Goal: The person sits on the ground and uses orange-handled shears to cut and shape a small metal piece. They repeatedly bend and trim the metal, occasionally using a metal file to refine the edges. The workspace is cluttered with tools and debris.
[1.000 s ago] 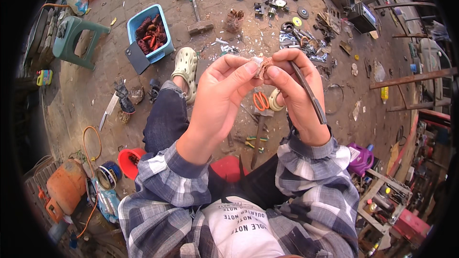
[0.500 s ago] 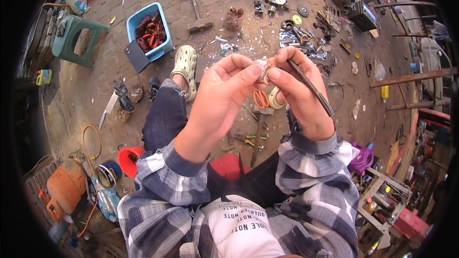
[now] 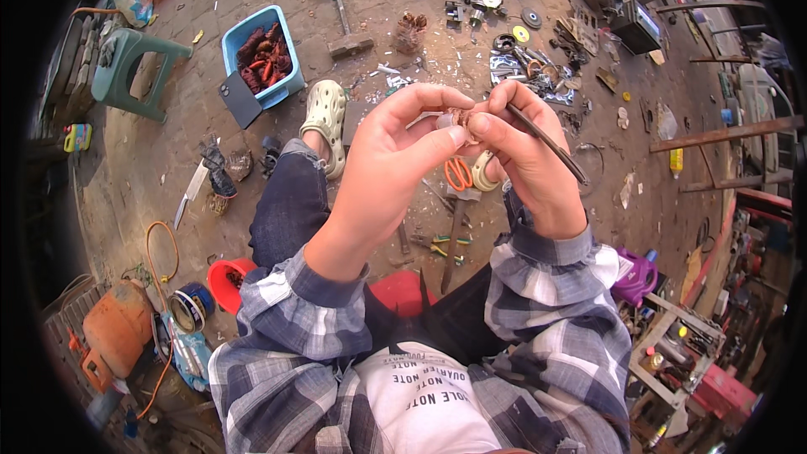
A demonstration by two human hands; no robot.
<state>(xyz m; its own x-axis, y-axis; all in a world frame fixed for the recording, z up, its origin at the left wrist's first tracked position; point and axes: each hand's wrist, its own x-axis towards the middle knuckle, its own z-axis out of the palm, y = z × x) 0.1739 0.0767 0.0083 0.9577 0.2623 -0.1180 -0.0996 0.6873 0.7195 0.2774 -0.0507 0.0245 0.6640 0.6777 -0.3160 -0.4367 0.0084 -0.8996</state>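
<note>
Both hands meet above my knees. My left hand (image 3: 387, 164) is closed, thumb and fingers pinching a small pale and copper-brown piece (image 3: 456, 123), partly hidden by the fingertips and too small to name. My right hand (image 3: 534, 164) is closed too: its thumb rests on the same piece, while a dark slender bar-like tool (image 3: 551, 143) runs through its fingers, slanting down to the right. Beneath the hands lie orange-handled scissors (image 3: 459, 171) and a hammer-like tool (image 3: 454, 235) on the ground.
A blue tub (image 3: 288, 67) of reddish pieces, a green stool (image 3: 139, 63) and a knife (image 3: 192, 189) are leftward. Metal parts (image 3: 530, 67) and tools litter the paving ahead. Behind my left arm are a red bowl (image 3: 223, 286) and orange tank (image 3: 122, 328); rusty frames (image 3: 723, 134) line the right.
My left fingertips have shifted upward around the small piece and the thumb has moved slightly right. The dark tool in my right hand has tilted, its lower end rising.
</note>
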